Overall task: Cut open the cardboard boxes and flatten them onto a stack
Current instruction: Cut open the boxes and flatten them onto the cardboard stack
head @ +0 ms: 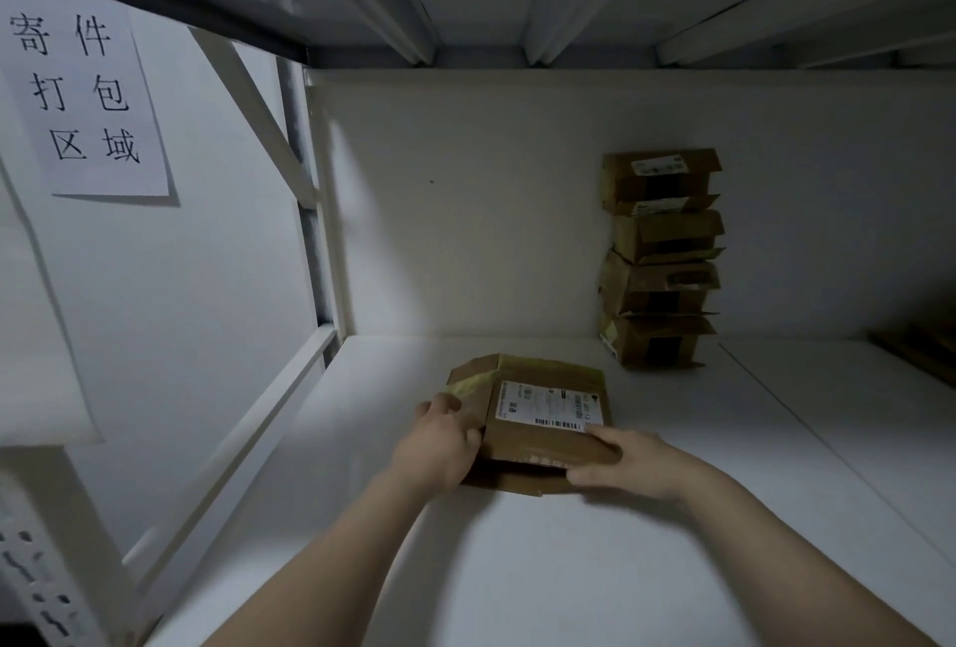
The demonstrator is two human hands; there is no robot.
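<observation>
Table (569, 569): white surface; both forearms reach over it towards the box.
Left hand (439, 445): fingers curled over the box's left end, thumb on the top face, holding it.
Right hand (626, 465): thumb laid along the near top edge, fingers tucked under the near right corner, gripping.
Cardboard box (543, 388): low on the table, directly ahead and between the two hands, with a shipping label (551, 406) facing up and yellowish tape at its far left.
Relation: the long side appears to run left to right, one hand at each end, both about equally near; no cutter in view.
Pile of boxes (659, 258): well beyond, right of centre, against the back wall, flaps loose.
</observation>
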